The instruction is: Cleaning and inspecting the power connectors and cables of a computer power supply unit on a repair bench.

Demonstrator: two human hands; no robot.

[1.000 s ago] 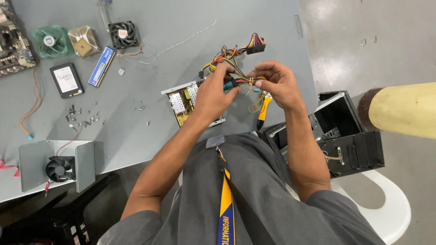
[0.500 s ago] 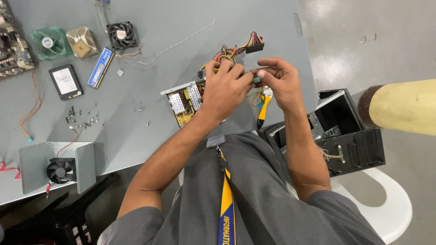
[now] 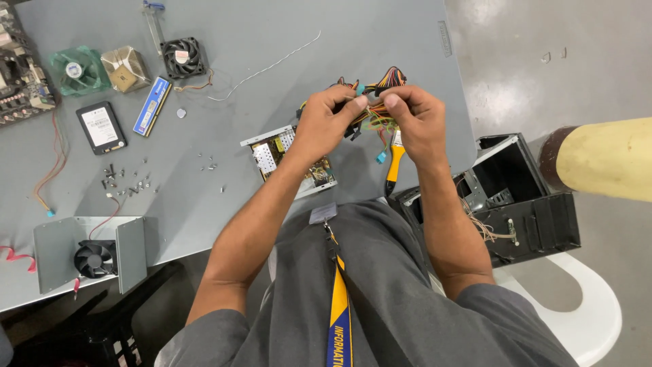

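The wire bundle (image 3: 372, 102) sits pinched between my 2 hands, left hand (image 3: 324, 129) and right hand (image 3: 415, 122) both closed on it, raised over the open circuit board (image 3: 284, 155) near the worktop (image 3: 285, 41) front edge. Bare grey surface lies beyond; the black case (image 3: 516, 197) crowds my right.

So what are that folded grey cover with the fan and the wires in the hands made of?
The grey cover looks like bent sheet metal: thin, flat panels with crisp folds and a dull matte finish. The wires, held by the left hand and right hand, seem plastic-sheathed: bright, smooth, coloured jackets; their cores aren't visible.
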